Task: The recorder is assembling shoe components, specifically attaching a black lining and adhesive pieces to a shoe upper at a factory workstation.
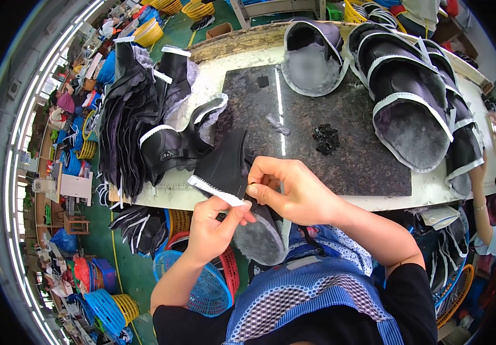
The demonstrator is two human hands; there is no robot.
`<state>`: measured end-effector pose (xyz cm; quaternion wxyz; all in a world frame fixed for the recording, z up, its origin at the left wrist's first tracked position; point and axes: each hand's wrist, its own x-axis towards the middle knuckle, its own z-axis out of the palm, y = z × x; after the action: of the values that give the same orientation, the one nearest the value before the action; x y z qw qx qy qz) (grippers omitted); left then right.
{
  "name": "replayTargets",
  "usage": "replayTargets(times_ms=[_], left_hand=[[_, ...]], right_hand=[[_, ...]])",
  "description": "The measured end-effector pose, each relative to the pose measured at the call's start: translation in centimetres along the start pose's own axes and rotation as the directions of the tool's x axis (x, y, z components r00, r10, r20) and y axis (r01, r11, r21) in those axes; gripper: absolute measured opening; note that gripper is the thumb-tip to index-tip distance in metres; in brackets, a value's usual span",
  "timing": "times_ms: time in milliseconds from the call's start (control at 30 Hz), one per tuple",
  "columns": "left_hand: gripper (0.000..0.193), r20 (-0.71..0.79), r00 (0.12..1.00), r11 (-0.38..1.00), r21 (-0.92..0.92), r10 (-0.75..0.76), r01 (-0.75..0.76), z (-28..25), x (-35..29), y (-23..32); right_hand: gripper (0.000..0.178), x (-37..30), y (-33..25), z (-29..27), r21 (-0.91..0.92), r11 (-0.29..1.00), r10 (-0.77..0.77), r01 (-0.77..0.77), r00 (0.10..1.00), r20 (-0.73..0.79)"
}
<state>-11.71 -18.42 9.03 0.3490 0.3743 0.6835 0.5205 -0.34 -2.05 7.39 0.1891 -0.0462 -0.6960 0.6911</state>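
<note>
Over the table's near edge I hold a black shoe upper (222, 164) with a white stitched edge and grey fleece lining. My left hand (214, 225) is closed, its thumb and fingers pinching the upper's white edge. Close beside it, my right hand (295, 191) is closed too, thumb and forefinger pinched at the side of the upper; whether a thread is also between them is too small to tell. The fleece-lined part (259, 240) hangs below my hands. Just left lies another black upper (167, 150) with white edging and a strap.
A pile of black pieces (130, 123) lies at the left. Dark stone slab (317, 161) carries black scraps (325, 140) and a grey fleece scrap (277, 125). Lined uppers (412, 132) stack at the right, near another person's arm (479, 195). Blue basket (202, 287) stands below the edge.
</note>
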Motion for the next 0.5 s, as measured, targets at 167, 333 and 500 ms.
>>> replayTargets(times_ms=[167, 333, 500], left_hand=[[0.014, -0.014, 0.998, 0.998, 0.010, 0.062, -0.062, 0.55, 0.05, -0.74], [0.012, 0.012, 0.995, 0.995, -0.019, 0.095, -0.095, 0.49, 0.02, -0.94], [0.011, 0.009, 0.994, 0.993, -0.031, 0.113, -0.113, 0.71, 0.00, -1.06]], right_hand=[[0.008, 0.04, -0.70, -0.31, -0.141, 0.989, -0.041, 0.034, 0.998, -0.049], [0.007, -0.08, -0.95, -0.43, -0.086, 0.995, 0.051, -0.055, 0.998, -0.044], [0.008, -0.18, -0.61, -0.35, -0.077, 0.994, 0.066, -0.071, 0.996, -0.064]])
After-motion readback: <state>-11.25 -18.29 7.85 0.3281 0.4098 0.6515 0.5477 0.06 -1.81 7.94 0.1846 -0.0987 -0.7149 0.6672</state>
